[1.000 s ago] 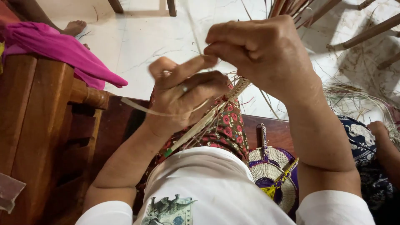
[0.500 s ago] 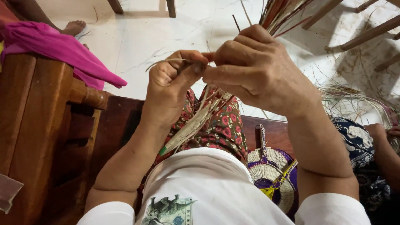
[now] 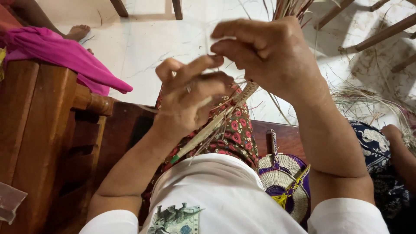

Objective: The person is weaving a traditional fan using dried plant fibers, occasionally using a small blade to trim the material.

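The left hand (image 3: pixel 193 97) curls its fingers loosely around the upper part of a narrow woven straw strip (image 3: pixel 216 123), which slants down across the floral-skirted lap (image 3: pixel 236 134). The right hand (image 3: pixel 271 54) pinches thumb against fingertips, seemingly on a thin fibre, blurred. A woven basket (image 3: pixel 281 182) lies on the wooden bench (image 3: pixel 125 121) at its front edge.

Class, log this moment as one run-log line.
left hand: pinching straw strand | right hand: pinching same strand | woven strip: across lap | woven basket: beside person
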